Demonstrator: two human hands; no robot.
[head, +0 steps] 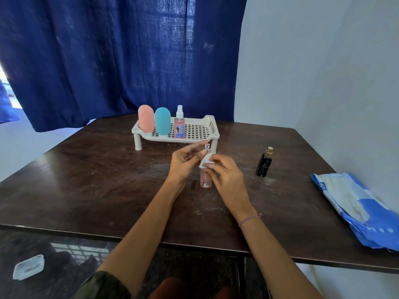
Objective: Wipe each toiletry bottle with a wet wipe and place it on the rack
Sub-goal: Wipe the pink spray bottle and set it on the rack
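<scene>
Holding the small pink bottle (205, 180) upright near the middle of the table (86, 180), your left hand (184, 161) curls round its neck just under the silver sprayer, thumb against it. Your right hand (225, 172) presses a folded wet wipe (206, 162) to the bottle's shoulder, fingers curled over it. The bottle's base is on or just above the tabletop; you cannot tell which. At twelve o'clock from your hands stands the white rack (212, 126). On its left half a pink capsule bottle (146, 118), a teal capsule bottle (162, 121) and a clear spray bottle (179, 124) stand side by side. At three o'clock, apart from your hands, a black bottle (263, 165) with a gold cap stands on the table. Farther out at four o'clock a blue wipes pack (367, 216) lies by the table's right edge.
</scene>
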